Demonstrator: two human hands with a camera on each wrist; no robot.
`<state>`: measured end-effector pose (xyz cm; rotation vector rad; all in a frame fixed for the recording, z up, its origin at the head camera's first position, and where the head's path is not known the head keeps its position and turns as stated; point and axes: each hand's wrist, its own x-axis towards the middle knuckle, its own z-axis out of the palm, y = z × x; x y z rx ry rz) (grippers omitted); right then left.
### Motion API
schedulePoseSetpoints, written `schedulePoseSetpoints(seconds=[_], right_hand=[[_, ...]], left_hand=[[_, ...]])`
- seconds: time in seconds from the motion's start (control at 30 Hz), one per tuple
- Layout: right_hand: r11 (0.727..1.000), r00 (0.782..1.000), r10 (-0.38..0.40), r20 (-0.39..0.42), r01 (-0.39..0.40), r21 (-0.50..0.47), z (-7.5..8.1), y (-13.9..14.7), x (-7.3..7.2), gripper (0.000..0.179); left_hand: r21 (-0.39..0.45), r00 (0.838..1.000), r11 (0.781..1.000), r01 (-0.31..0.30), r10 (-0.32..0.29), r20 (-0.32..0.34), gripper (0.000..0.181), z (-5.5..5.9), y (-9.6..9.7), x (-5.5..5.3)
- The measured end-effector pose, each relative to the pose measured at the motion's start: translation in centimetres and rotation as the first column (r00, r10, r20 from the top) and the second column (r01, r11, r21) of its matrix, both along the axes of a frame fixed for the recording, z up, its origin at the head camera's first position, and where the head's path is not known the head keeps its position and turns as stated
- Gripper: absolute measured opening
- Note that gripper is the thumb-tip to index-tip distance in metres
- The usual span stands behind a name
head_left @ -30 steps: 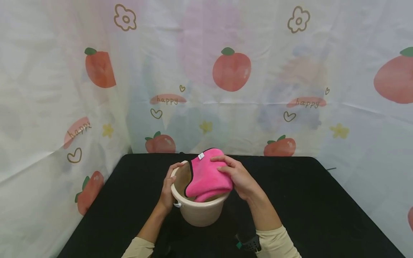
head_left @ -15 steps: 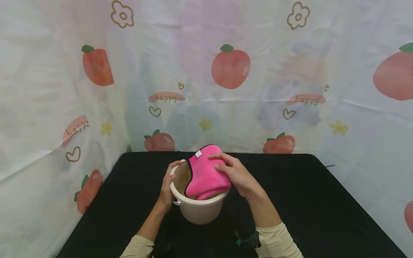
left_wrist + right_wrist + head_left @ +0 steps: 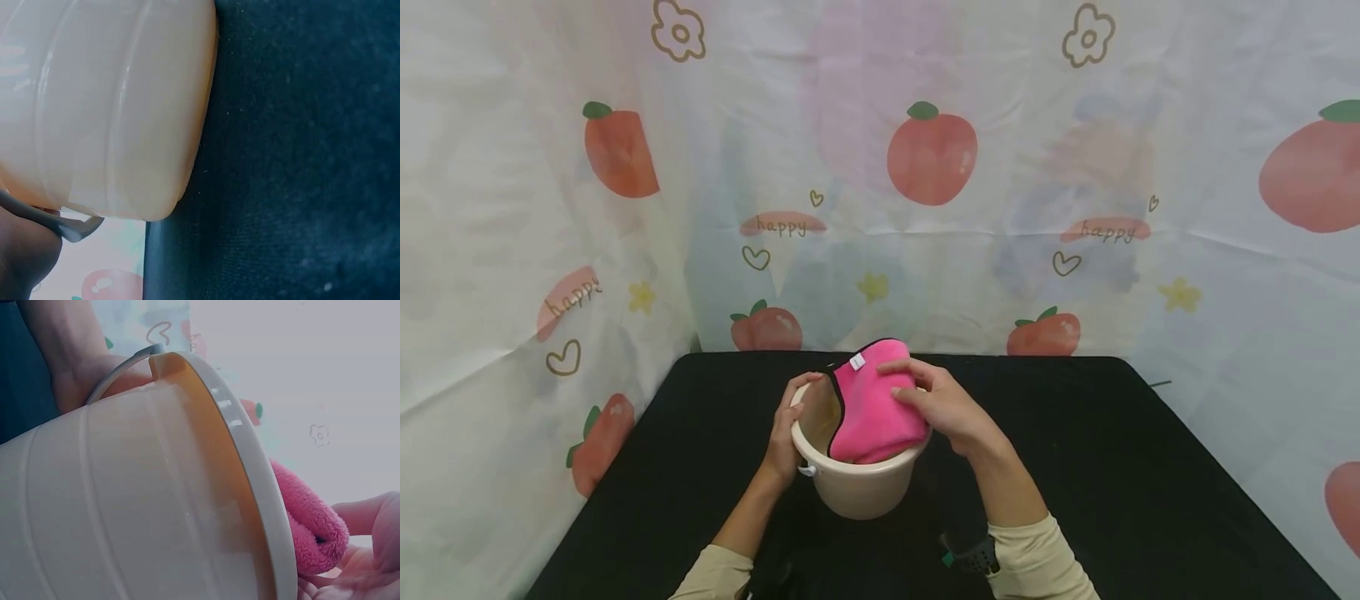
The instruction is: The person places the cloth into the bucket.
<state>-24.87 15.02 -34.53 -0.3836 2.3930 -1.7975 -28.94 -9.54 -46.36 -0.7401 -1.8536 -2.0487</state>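
Note:
A beige plastic bucket [image 3: 861, 492] stands on the black table, its base close against the surface in the left wrist view. My left hand [image 3: 784, 433] grips the rim on the left side. Beside it hangs a grey handle [image 3: 78, 229]. A plush pink cloth [image 3: 876, 412] with black edging and a small white tag [image 3: 857, 362] is half inside the bucket, its top rising above the rim. My right hand [image 3: 943, 407] holds the cloth from the right, fingers and thumb across its side. The cloth's folded end [image 3: 315, 534] bulges over the rim in the right wrist view.
The black-covered table [image 3: 1075, 467] spreads around the bucket. Behind and to both sides hang white curtains [image 3: 985, 283] printed with peaches, hearts and flowers. A dark strap [image 3: 976, 557] sits at my right wrist.
The cloth's lower fold has sunk slightly deeper into the bucket and its right edge has come inward with my right hand. My left hand keeps its grip on the rim.

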Motion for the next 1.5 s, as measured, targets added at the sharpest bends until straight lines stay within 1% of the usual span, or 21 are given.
schedulePoseSetpoints(seconds=[0.27, 0.47, 0.63, 0.9, 1.1, 1.23, 1.5], right_hand=[[0.998, 1.0, -0.002, -0.011, 0.002, 0.056, 0.2, -0.5, 0.2, 0.036], [0.997, 1.0, 0.0, -0.011, 0.0, 0.073, 0.6, -0.9, 0.5, 0.035], [0.997, 1.0, -0.01, -0.01, 0.011, 0.072, 0.8, -0.9, 0.6, 0.035], [0.998, 0.999, -0.035, 0.002, 0.035, 0.059, 0.8, -1.1, 0.7, 0.036], [0.997, 1.0, -0.023, -0.005, 0.023, 0.077, 0.8, -0.9, 0.7, 0.036], [0.997, 1.0, -0.01, -0.015, 0.011, 0.077, 1.0, -0.7, 0.8, 0.037], [0.997, 1.0, -0.029, 0.002, 0.029, 0.074, 1.1, -0.7, 1.0, 0.035]], left_hand=[[0.003, 1.0, 1.0, -0.008, 0.008, -0.008, 0.051, -0.1, 0.1, 0.3], [0.013, 1.0, 1.0, 0.006, -0.006, -0.015, 0.052, 0.0, 0.0, 0.2], [0.02, 1.0, 1.0, 0.008, -0.008, -0.011, 0.052, 0.1, 0.2, 0.1], [0.003, 1.0, 1.0, 0.001, -0.001, 0.008, 0.053, 0.3, 0.2, 0.1], [0.013, 1.0, 1.0, 0.001, -0.001, 0.009, 0.052, 0.0, 0.0, 0.4], [0.007, 1.0, 1.0, -0.01, 0.01, 0.008, 0.052, 0.1, 0.0, 0.5], [-0.003, 1.0, 1.0, -0.001, 0.001, 0.016, 0.053, 0.2, 0.1, 0.6]])
